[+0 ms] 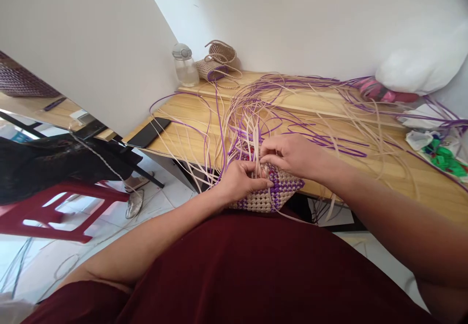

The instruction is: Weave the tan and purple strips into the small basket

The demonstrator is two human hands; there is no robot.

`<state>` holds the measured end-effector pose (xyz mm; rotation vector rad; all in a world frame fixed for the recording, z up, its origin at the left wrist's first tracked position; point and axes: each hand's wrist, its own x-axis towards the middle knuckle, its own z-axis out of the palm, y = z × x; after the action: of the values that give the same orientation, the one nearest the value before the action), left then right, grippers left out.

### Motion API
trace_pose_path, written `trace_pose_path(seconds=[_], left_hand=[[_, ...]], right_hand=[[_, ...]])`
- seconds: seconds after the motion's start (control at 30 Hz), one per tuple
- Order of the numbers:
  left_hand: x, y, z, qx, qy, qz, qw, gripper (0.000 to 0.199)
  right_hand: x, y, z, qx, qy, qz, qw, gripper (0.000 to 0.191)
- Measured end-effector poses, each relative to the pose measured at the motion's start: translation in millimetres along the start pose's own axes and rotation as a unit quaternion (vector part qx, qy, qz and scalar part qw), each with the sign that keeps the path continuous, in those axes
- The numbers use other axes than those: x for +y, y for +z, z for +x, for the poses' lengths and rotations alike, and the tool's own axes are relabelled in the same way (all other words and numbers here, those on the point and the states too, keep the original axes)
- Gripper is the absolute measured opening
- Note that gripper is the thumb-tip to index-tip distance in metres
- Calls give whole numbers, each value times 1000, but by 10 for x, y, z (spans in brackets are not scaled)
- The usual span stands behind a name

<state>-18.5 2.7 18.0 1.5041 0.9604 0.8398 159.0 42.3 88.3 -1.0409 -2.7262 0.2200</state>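
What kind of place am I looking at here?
Likely a small weaving or craft workspace, though it could be a room at home. A part-woven beige and purple piece is in hand, loose strands spread over the wooden table, and a woven bag sits near the wall.

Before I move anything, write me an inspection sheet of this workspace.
Surface: wooden table, loose strands spread across it.
Job's things: beige-and-purple woven piece at the table's front edge, strands rising from it.
Clutter: black phone-like slab at left; lidded bottle beside woven items at the back; white bag and green material at right.
Hands: left hand holds the woven piece; right hand has its fingers at the strands, grip unclear.
Cables: nothing seen.
Surroundings: white panel, red stool and a person in dark clothing at left.
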Motion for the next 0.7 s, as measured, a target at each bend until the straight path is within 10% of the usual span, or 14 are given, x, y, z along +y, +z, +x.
trace_pose_path(seconds=[0.7], left_hand=[[-69,40,12,40,36,-59,997,37]], right_hand=[[-167,163,-480,49,126,14,991,16]])
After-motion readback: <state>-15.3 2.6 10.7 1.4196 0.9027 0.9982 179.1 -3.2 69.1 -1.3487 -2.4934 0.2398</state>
